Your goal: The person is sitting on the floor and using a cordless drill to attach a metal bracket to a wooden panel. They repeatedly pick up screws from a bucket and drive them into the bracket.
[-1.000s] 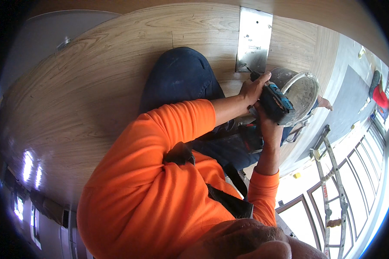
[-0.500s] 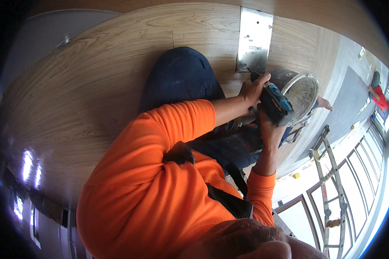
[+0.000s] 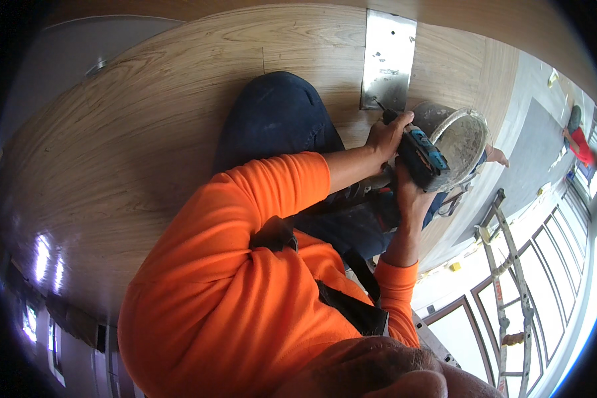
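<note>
A cordless drill (image 3: 423, 154), black and blue, is held in both hands. My left hand (image 3: 386, 138) is closed around its front end near the chuck. Below the drill body my right hand (image 3: 411, 194) is closed, its fingers mostly hidden by the tool. A thin bit (image 3: 379, 103) points at the near end of a shiny metal plate (image 3: 386, 63) lying against the wood-grain surface; whether the tip touches cannot be told. Right beside the drill stands a bucket (image 3: 463, 139) with a whitish, crusted inside.
My bent knee (image 3: 278, 109) in dark trousers rests left of the plate. A stepladder (image 3: 507, 278) stands at right, near framed panels (image 3: 537, 265). Farther right, a person in red (image 3: 580, 146) is by a grey sheet (image 3: 524, 152) on the floor.
The view has shifted very slightly, and my right forearm sits a little farther left. Both hands keep their hold on the drill near the plate.
</note>
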A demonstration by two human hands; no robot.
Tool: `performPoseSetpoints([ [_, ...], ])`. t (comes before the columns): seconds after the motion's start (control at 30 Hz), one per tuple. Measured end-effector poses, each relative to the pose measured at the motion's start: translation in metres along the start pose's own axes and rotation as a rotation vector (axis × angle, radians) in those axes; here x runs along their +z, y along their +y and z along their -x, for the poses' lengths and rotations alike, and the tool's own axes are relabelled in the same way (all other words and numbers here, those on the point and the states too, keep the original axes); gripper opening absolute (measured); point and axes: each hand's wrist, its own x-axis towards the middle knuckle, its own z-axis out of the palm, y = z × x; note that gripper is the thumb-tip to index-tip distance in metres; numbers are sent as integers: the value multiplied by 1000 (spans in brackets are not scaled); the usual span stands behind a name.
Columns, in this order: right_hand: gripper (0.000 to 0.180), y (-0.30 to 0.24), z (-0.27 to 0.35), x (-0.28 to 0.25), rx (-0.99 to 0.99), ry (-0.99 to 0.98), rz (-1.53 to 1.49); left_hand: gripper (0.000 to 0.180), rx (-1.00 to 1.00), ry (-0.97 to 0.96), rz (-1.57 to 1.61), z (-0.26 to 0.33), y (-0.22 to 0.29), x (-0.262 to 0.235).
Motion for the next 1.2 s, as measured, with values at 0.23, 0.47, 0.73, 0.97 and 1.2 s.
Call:
performPoseSetpoints([
  [0.23,31,11,3,7,-2,-56,-159,44,-4,34,-8,5,4,2],
  [0.47,32,14,-3,3,-65,-145,-139,42,-4,-66,81,4,4,1],
  [0.73,30,14,-4,-2,109,-219,-147,43,-25,-44,59,0,3,-1],
  [0.97,30,17,-5,-2,83,-195,-187,45,1,-40,37,5,7,1],
  [1.2,31,22,-6,-2,120,-211,-174,49,-22,-41,11,17,17,3],
])
